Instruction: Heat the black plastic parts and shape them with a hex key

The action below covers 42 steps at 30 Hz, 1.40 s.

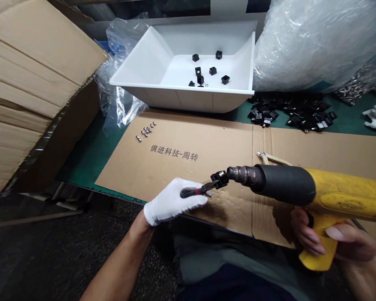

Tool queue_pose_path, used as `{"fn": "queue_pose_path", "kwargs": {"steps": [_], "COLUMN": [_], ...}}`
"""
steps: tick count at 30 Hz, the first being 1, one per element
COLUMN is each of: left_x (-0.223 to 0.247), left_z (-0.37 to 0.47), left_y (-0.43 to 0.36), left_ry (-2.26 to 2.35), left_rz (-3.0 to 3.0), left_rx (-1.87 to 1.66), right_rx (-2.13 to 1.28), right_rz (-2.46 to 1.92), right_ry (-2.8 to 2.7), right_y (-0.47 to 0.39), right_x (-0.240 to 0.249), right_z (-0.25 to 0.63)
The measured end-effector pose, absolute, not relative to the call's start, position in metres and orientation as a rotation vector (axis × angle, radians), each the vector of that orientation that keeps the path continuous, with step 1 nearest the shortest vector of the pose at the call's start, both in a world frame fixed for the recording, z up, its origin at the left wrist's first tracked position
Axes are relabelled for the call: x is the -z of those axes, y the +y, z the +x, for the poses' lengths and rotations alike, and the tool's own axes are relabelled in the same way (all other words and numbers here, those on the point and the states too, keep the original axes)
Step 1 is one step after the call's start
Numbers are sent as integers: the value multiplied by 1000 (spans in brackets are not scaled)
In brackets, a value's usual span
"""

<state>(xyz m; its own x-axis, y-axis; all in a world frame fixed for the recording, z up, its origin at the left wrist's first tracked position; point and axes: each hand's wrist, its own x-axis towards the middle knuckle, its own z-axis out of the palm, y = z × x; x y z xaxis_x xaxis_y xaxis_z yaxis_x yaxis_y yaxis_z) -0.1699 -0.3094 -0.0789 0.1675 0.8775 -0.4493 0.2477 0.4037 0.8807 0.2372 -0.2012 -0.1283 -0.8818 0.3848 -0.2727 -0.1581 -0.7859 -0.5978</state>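
My left hand [178, 200], in a white glove, is closed around a dark-handled tool [196, 191] with a red dot. The tool's tips meet a small black part [219, 179], held above the cardboard sheet. Bare and closed, my right hand [329, 238] grips the yellow handle of a heat gun [344, 194]. The gun's stepped metal nozzle [242, 174] points left, its end right beside the black part. Several small metal pieces [146, 130] lie on the cardboard [175, 171] at the upper left.
A white bin [175, 90] with several black parts stands behind the cardboard. Black parts [296, 113] are heaped at the back right, near a bulky plastic bag [313, 46]. Pale-handled pliers [274, 158] lie behind the heat gun. A cardboard box [34, 83] rises at left.
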Motion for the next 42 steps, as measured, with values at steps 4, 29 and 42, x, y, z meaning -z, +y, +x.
{"fn": "queue_pose_path", "kwargs": {"steps": [4,29,42], "left_x": [80,81,92], "left_z": [-170,-170,-181], "left_y": [-309,-309,-308], "left_ry": [1351,1342,1075], "left_rz": [1087,1077,978], "left_rx": [-624,-630,-700], "right_rx": [-2640,-2637,-2643], "right_rz": [-556,-544,-512], "right_ry": [-829,-871,-781], "right_y": [-202,-202,-203], "right_x": [129,132,134], "right_z": [235,234,233]}}
